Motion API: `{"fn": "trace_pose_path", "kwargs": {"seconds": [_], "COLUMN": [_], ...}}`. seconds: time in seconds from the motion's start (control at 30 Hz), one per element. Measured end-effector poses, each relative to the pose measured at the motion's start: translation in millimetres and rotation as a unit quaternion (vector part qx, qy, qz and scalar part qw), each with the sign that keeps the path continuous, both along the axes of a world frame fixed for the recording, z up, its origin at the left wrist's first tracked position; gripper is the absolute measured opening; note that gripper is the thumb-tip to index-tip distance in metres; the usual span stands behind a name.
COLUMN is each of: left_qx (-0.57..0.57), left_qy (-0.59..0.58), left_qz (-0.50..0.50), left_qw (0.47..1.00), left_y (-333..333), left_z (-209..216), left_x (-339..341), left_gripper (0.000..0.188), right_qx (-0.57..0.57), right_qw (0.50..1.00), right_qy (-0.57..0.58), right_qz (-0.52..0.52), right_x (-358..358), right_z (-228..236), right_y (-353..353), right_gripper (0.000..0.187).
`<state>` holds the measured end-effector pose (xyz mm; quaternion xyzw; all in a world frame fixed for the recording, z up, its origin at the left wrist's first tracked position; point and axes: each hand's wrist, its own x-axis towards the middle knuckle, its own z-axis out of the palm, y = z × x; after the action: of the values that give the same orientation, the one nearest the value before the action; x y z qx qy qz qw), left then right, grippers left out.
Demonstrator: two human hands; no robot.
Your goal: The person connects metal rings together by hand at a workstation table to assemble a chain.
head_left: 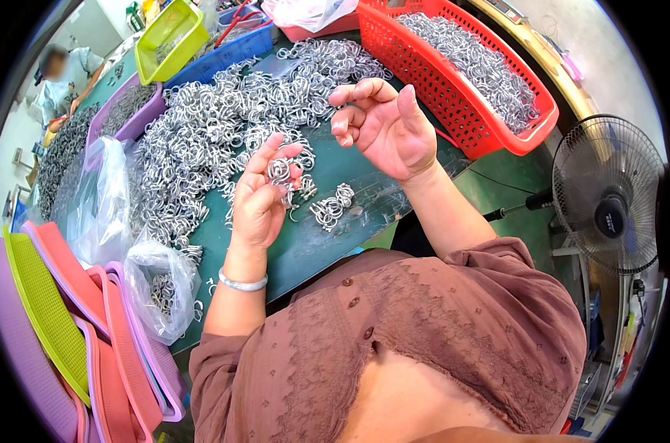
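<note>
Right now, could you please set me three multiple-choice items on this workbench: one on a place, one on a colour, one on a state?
1. Where does the red basket of metal rings sit?
A. the table's far right
B. on the floor
C. on the lap

2. What colour is the table top?
A. white
B. dark green
C. yellow

3. How is the right hand?
A. flat on the table
B. raised, palm up, fingers curled, empty
C. gripping a bag

Answers: 1 A, it stands beside the ring pile, right of it. 2 B, green shows between the rings. 3 B, only the left hand holds rings.
</note>
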<state>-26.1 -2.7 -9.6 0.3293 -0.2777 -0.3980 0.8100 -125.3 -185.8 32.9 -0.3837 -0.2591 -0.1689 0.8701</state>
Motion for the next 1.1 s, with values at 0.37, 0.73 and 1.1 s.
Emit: {"fn": "trace_pose_path", "kwargs": {"seconds": [0.37,0.73,1.1], "left_qx": [0.0,-0.012,-0.003], "left_qy": [0.021,0.025,0.001], "left_qz": [-0.018,-0.042,-0.072], "left_qw": [1.0,0.999,0.997], "left_y": [1,2,5], "left_z": [3,-2,1], "left_x": [-5,-2,-1], "left_gripper": [0.065,0.067,0.072], "right_qx": [-0.074,-0.061,-0.513], "right_qw": [0.994,0.992,0.836], "right_qy": [0.066,0.103,0.025], "right_qz": [-0.045,-0.046,-0.193], "right_x": [6,12,15], "right_z": [-10,-12,-19], "right_y": [-2,16,15], "right_gripper": [0.052,0.038,0.035]}}
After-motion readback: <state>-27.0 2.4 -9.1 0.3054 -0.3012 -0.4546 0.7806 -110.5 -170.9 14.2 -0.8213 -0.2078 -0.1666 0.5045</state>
